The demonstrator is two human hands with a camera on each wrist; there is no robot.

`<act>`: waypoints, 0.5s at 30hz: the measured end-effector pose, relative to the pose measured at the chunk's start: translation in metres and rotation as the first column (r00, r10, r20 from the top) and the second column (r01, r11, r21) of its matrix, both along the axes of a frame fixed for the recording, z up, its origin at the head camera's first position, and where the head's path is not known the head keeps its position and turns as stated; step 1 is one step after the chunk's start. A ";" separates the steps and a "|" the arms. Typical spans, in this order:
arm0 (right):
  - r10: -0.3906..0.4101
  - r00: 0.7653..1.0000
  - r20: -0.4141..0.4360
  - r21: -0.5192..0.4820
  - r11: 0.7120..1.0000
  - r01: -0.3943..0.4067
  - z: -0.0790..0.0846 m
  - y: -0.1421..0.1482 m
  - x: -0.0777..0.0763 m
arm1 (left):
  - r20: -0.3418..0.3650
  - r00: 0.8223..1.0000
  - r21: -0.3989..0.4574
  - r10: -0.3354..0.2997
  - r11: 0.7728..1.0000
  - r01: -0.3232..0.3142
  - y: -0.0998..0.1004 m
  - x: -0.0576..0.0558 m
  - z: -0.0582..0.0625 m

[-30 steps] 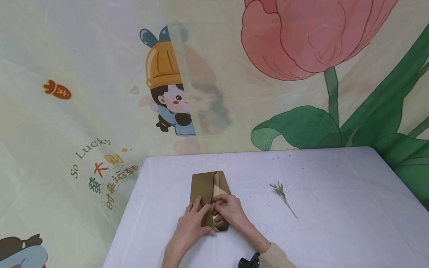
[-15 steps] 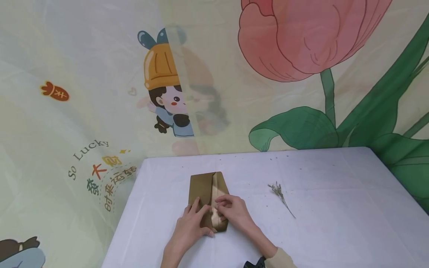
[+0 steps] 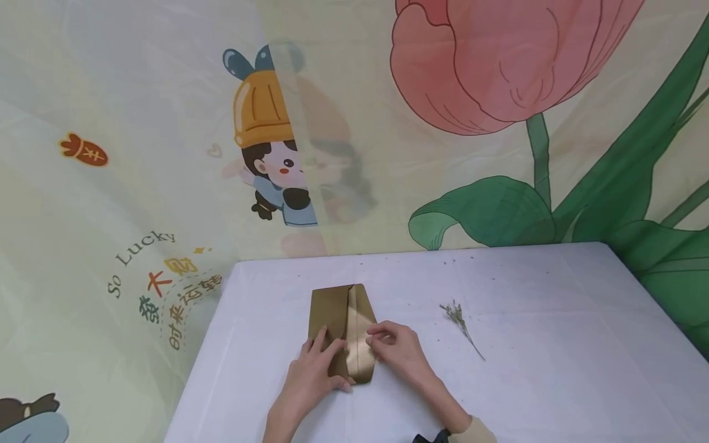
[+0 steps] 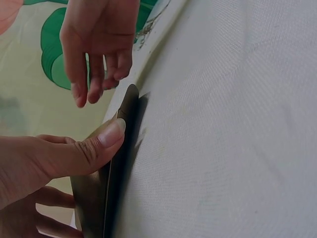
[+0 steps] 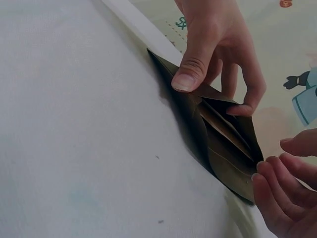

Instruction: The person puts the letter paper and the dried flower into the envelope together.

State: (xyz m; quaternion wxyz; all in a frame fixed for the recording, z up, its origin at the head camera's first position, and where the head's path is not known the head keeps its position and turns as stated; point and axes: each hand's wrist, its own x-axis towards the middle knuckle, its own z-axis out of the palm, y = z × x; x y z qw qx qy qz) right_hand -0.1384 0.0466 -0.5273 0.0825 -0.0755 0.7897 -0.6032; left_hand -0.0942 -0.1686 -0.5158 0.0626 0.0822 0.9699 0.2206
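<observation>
A brown paper envelope [image 3: 328, 306] lies on the white-covered table, its opening and lighter flap [image 3: 361, 357] facing right. My left hand [image 3: 310, 372] grips its body, with the thumb at the near edge and the fingers over the top. In the right wrist view a left finger hooks at the mouth of the envelope [image 5: 225, 168] and holds it apart; a pale inner layer shows inside. Close by the flap's outer edge is my right hand [image 3: 401, 352], its fingers loosely bent. Between those fingers nothing shows in the left wrist view of the right hand [image 4: 101, 44].
To the right a dried flower sprig [image 3: 458, 317] lies on the tablecloth [image 3: 532, 369]. Small dark crumbs are scattered toward the back. Behind the table hangs a printed cloth [image 3: 354, 123] with a large tulip and a cartoon figure.
My right hand has drawn back rightward from the envelope's mouth to the flap's outer edge, uncovering more of the flap. The left hand keeps its hold. The head view has shifted slightly.
</observation>
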 end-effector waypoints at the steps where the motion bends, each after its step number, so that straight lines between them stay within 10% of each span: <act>1: -0.008 1.000 -0.003 0.004 1.000 0.008 0.001 0.001 0.000 | -0.001 1.000 0.000 0.000 1.000 0.000 0.000 0.000 0.000; 15: -0.122 0.978 -0.167 0.151 0.977 0.148 0.011 0.014 0.009 | -0.010 1.000 -0.006 -0.004 1.000 0.004 0.000 0.001 0.001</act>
